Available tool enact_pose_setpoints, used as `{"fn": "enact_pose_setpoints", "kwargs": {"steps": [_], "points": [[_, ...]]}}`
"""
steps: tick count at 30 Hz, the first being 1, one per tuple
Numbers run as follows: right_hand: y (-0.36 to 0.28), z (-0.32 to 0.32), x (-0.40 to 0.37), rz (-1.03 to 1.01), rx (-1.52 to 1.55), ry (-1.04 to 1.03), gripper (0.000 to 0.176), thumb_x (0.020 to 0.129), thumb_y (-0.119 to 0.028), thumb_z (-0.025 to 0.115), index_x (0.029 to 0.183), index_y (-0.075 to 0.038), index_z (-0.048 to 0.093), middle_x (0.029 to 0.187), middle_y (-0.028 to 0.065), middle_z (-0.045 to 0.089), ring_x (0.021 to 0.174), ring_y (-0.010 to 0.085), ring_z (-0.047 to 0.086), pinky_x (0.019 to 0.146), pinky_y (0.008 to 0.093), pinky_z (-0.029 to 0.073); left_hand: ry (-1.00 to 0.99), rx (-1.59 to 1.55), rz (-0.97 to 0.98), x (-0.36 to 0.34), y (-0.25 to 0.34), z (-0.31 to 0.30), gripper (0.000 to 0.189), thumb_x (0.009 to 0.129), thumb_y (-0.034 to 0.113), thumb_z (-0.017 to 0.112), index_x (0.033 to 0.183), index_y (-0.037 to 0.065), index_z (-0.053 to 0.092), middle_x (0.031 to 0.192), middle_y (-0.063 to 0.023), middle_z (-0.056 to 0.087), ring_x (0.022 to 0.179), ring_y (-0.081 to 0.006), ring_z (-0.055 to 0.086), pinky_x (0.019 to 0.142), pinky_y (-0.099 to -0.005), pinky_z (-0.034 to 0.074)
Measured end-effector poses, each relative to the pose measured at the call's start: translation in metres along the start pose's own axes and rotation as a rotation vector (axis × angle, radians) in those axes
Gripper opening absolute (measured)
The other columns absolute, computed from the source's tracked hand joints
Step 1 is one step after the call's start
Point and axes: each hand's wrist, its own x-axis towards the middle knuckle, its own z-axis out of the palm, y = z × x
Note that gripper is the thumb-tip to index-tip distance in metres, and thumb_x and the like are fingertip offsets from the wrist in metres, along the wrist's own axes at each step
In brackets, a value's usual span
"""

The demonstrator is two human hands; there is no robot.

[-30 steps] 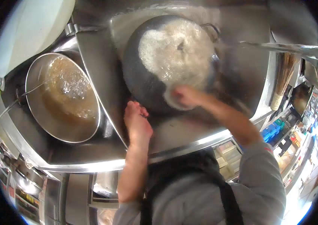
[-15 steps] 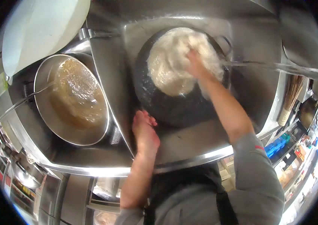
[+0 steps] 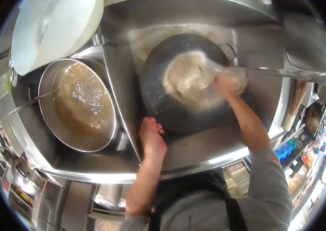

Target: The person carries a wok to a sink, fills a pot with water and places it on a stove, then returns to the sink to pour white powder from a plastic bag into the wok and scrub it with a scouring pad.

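Note:
A dark wok (image 3: 157,98) sits in the right sink basin, with cloudy, foamy water (image 3: 188,75) swirling in it. My right hand (image 3: 224,84) is inside the wok at its right side, fingers curled and smeared by motion; whatever it grips is hidden by splashing water. A stream of water (image 3: 270,72) runs in from the tap on the right. At the wok's lower left edge, my left hand (image 3: 152,134) has its fingers curled round the rim or handle there. A loop handle (image 3: 228,50) shows on the far side.
In the left basin a large metal pot (image 3: 113,129) holds brownish water, with a thin stream entering it. A big whitish round container (image 3: 28,50) stands at upper left. A bamboo brush (image 3: 294,106) hangs at right. The sink's front edge (image 3: 109,178) runs before me.
My right hand has moved toward the wok's right side. The white froth has shrunk and swirled, baring more of the dark wok. My left hand stays at the wok's edge; the view has shifted slightly.

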Motion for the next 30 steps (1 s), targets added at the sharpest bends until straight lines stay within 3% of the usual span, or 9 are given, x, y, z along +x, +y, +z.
{"fn": "enact_pose_setpoints", "kwargs": {"steps": [2, 6, 7, 9, 13, 17, 21, 26, 30], "points": [[-0.021, -0.005, 0.039, -0.161, 0.157, 0.389, 0.039, 0.09, -0.02, 0.062, 0.125, -0.004, 0.06, 0.12, 0.0216, 0.064, 0.108, 0.0352, 0.064, 0.093, 0.0452, 0.052, -0.007, 0.016, 0.028, -0.002, 0.003, 0.001, 0.02, 0.102, 0.026, 0.048, 0.095, 0.009, 0.054, 0.08, 0.0003, 0.048, 0.068, -0.0137, 0.047, 0.064, -0.0311, 0.04], [-0.145, -0.059, 0.059, -0.318, 0.467, 0.297, 0.049, 0.087, -0.016, 0.068, 0.132, -0.002, 0.055, 0.118, 0.0189, 0.062, 0.103, 0.0276, 0.063, 0.086, 0.0398, 0.053, -0.039, 0.047, 0.121, -0.005, 0.004, 0.003, 0.024, 0.105, 0.029, 0.051, 0.095, 0.008, 0.054, 0.068, 0.0028, 0.041, 0.065, -0.0131, 0.044, 0.063, -0.0305, 0.038], [-0.166, -0.031, 0.07, -0.64, 0.717, 0.616, 0.044, 0.088, -0.014, 0.066, 0.129, -0.004, 0.055, 0.115, 0.0169, 0.062, 0.1, 0.0281, 0.064, 0.084, 0.0404, 0.054, -0.044, 0.054, 0.13, -0.007, 0.005, 0.004, 0.024, 0.105, 0.029, 0.051, 0.096, 0.008, 0.054, 0.068, 0.0026, 0.041, 0.064, -0.0129, 0.044, 0.062, -0.0302, 0.037], [-0.214, -0.034, 0.017, -0.651, 1.12, 0.212, 0.036, 0.084, -0.009, 0.065, 0.119, -0.005, 0.057, 0.103, 0.0126, 0.062, 0.092, 0.0272, 0.061, 0.082, 0.0391, 0.052, -0.039, 0.083, 0.137, -0.014, 0.011, 0.008, 0.022, 0.104, 0.029, 0.052, 0.095, 0.009, 0.054, 0.071, 0.0025, 0.042, 0.064, -0.0122, 0.043, 0.061, -0.0295, 0.037], [-0.191, 0.028, -0.045, -1.052, 0.805, 0.084, 0.017, 0.08, -0.004, 0.065, 0.095, -0.005, 0.058, 0.087, 0.0126, 0.056, 0.082, 0.0283, 0.058, 0.073, 0.0396, 0.047, -0.044, 0.011, 0.148, -0.006, 0.006, 0.008, 0.018, 0.103, 0.028, 0.054, 0.095, 0.011, 0.053, 0.079, 0.0024, 0.046, 0.065, -0.0112, 0.043, 0.062, -0.0288, 0.037], [-0.094, 0.041, -0.081, -0.614, 0.158, -0.385, 0.039, 0.077, -0.015, 0.068, 0.116, -0.013, 0.066, 0.117, 0.0135, 0.065, 0.114, 0.0335, 0.061, 0.095, 0.0433, 0.051, -0.012, 0.032, 0.148, -0.01, 0.008, 0.012, 0.023, 0.101, 0.031, 0.051, 0.095, 0.009, 0.052, 0.083, 0.0007, 0.047, 0.064, -0.0117, 0.042, 0.061, -0.0284, 0.035], [0.037, 0.016, -0.014, -0.667, -0.113, 0.011, 0.031, 0.081, -0.01, 0.065, 0.111, -0.013, 0.066, 0.109, 0.012, 0.066, 0.105, 0.0334, 0.064, 0.088, 0.0466, 0.053, -0.052, 0.023, 0.153, -0.006, 0.004, 0.005, 0.024, 0.102, 0.031, 0.051, 0.095, 0.009, 0.053, 0.083, 0.0011, 0.048, 0.067, -0.012, 0.044, 0.063, -0.0288, 0.036], [0.045, -0.019, -0.013, -0.559, -0.145, 0.195, 0.019, 0.081, -0.012, 0.064, 0.099, -0.007, 0.063, 0.102, 0.0157, 0.064, 0.101, 0.0365, 0.064, 0.085, 0.0465, 0.053, -0.025, 0.018, 0.149, -0.003, 0.003, 0.007, 0.026, 0.104, 0.032, 0.049, 0.095, 0.009, 0.054, 0.083, 0.0009, 0.048, 0.072, -0.0121, 0.046, 0.066, -0.0293, 0.038], [0.01, 0.024, -0.059, -0.513, 0.071, -0.257, 0.032, 0.079, -0.015, 0.068, 0.109, -0.006, 0.065, 0.104, 0.0197, 0.066, 0.098, 0.0389, 0.064, 0.084, 0.0467, 0.052, -0.018, 0.027, 0.144, 0.003, -0.003, 0.005, 0.023, 0.103, 0.03, 0.048, 0.096, 0.009, 0.054, 0.083, 0.001, 0.049, 0.074, -0.0129, 0.046, 0.07, -0.0301, 0.039]]}}
